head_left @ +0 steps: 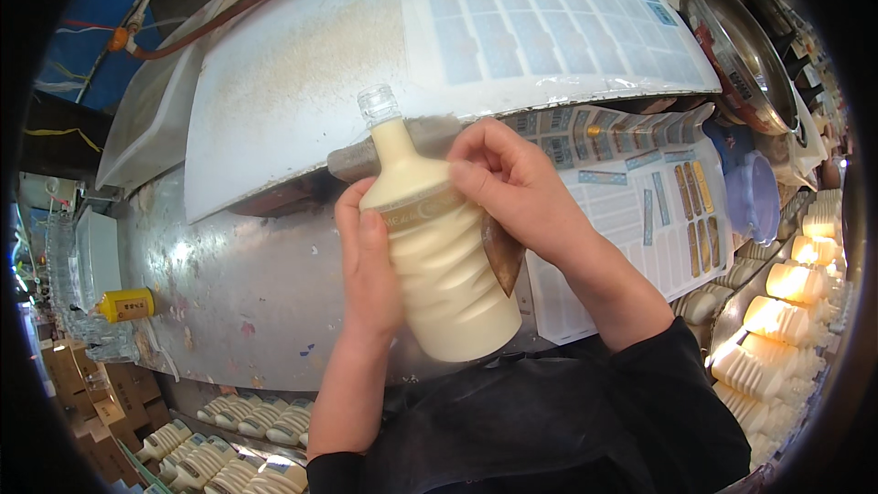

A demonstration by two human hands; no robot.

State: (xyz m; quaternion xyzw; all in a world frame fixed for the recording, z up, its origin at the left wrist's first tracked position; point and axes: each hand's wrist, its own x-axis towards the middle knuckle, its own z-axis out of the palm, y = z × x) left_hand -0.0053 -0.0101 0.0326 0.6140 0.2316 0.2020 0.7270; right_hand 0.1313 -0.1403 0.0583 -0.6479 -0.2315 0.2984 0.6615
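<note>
A large cream-coloured bottle (439, 265) with slanting ridges and a clear threaded mouth leans neck-away on a grey block (352, 163). My left hand (370, 252) is wrapped round its left side, thumb on the front. Around the shoulder runs a grey-gold label band (416, 210). At the band's right end, my right hand (503, 178) is closed, thumb and forefinger pressed together against the bottle; what they pinch is hidden. Below that hand, beside the bottle, shows a brown pointed piece (503, 256); its attachment cannot be made out.
Sheets of blue and gold labels (631, 210) lie to the right, beside a white board (302, 64) bearing another sheet. A metal pan (745, 50) and purple basin (753, 192) stand far right. Cream bottles (768, 320) fill the right side and lower left. A yellow container (126, 305) lies left.
</note>
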